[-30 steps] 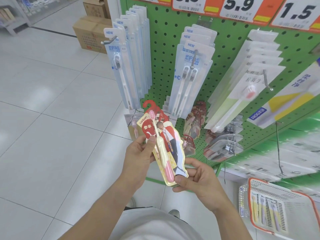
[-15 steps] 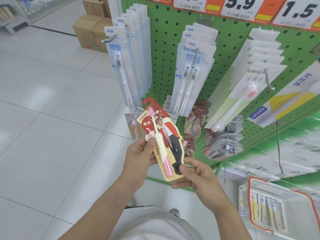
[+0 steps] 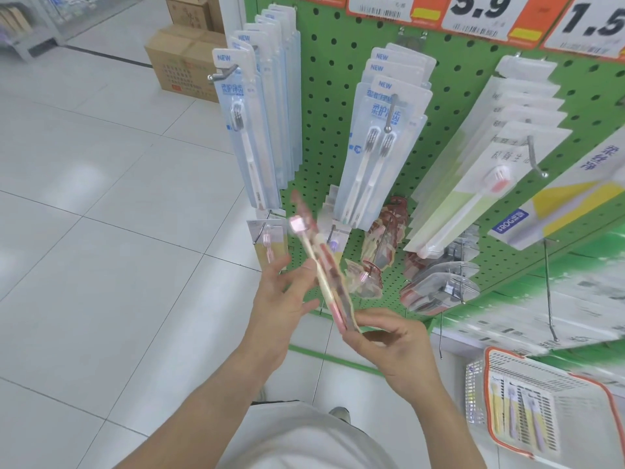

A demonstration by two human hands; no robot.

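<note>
Here the right hand (image 3: 395, 350) pinches the toothbrush pack (image 3: 329, 282); the left hand (image 3: 280, 299), grip empty, splays open.

Left hand (image 3: 280, 304) opened, fingers spread; toothbrush pack (image 3: 324, 276) turned edge-on, blurred, now pinched by right hand (image 3: 392, 346) alone.

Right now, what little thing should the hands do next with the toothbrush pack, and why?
Probably close the left hand on the middle of the toothbrush pack to steady it. The only grip on it is the right hand, pinching its bottom end, while the pack stands tall, tilted and edge-on. The left hand is open right beside it, so a small squeeze should do.
</note>
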